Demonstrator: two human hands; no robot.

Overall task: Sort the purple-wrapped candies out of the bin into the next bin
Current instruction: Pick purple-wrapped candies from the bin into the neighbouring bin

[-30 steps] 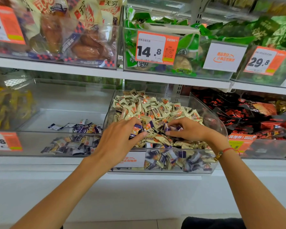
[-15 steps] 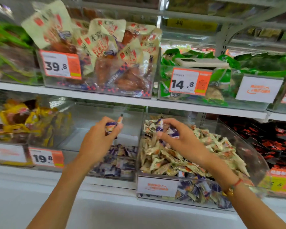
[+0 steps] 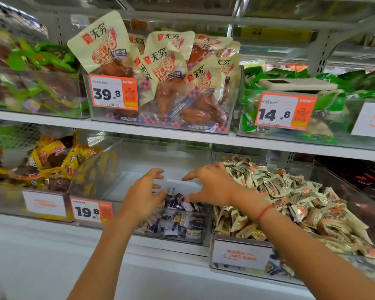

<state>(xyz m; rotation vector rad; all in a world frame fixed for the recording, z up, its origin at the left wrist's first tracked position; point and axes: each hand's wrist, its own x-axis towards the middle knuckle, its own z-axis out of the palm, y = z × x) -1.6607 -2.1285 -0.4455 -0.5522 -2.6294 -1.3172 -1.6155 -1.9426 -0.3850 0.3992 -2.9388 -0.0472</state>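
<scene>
Both hands hover over the clear middle bin [image 3: 139, 161] on the lower shelf. My left hand [image 3: 144, 195] has its fingers spread and holds nothing. My right hand [image 3: 212, 185] is spread too, palm down, empty, reaching across from the right. Below them a pile of purple-wrapped candies [image 3: 173, 215] lies at the front of this bin. The clear bin to the right [image 3: 243, 256] is heaped with cream-and-orange wrapped candies [image 3: 290, 198]; a few purple ones [image 3: 273, 267] show low behind its front wall.
A bin of yellow-wrapped snacks [image 3: 50, 161] stands to the left. An orange 19.8 price tag [image 3: 91, 211] sits on the middle bin's front. The shelf above [image 3: 160, 131] carries bins of packaged chicken and green packets. Dark red packets fill the far-right bin.
Both hands carried purple candies from the right bin over to the middle bin and released them; the fingers that pinched candies are now spread. The view shifted left.
</scene>
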